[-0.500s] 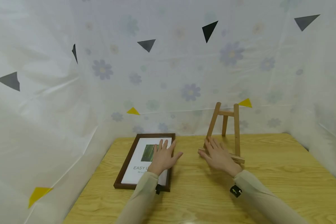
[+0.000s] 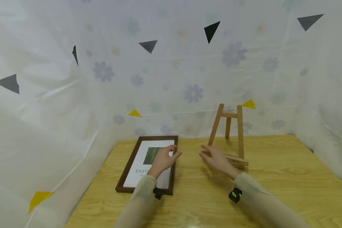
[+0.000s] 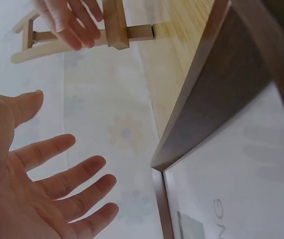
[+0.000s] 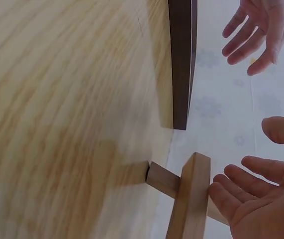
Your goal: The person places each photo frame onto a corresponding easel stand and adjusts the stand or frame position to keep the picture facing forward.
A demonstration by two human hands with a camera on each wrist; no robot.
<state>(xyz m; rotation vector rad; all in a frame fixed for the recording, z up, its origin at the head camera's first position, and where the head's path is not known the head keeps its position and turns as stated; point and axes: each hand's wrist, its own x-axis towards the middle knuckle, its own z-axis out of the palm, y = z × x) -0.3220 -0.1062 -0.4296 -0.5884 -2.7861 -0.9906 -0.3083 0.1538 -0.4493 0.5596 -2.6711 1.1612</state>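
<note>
A picture frame (image 2: 129, 163) with a dark brown border lies flat on the left of the table, holding a white print with a green picture and lettering. My left hand (image 2: 163, 161) hovers over its right side, palm turned inward, fingers apart and loosely bent; in the left wrist view the hand (image 3: 47, 184) holds nothing. To the right a small wooden easel (image 2: 240, 133) stands upright. In front of its ledge (image 2: 236, 159) is my right hand (image 2: 218, 161), fingers loosely extended and holding nothing. The right wrist view cannot settle whether its fingertips touch the ledge.
The wood-grain table (image 2: 193, 190) ends at a pale flowered sheet (image 2: 165, 79) behind, with similar sheeting at both sides. Black and yellow triangles are on the sheeting. Bare tabletop lies between the frame and the easel. A black wrist device (image 2: 235, 194) sits at my right cuff.
Both hands have turned from palms down to palms facing inward, and their spread fingers have relaxed and bent slightly. The frame and the easel have stayed in place.
</note>
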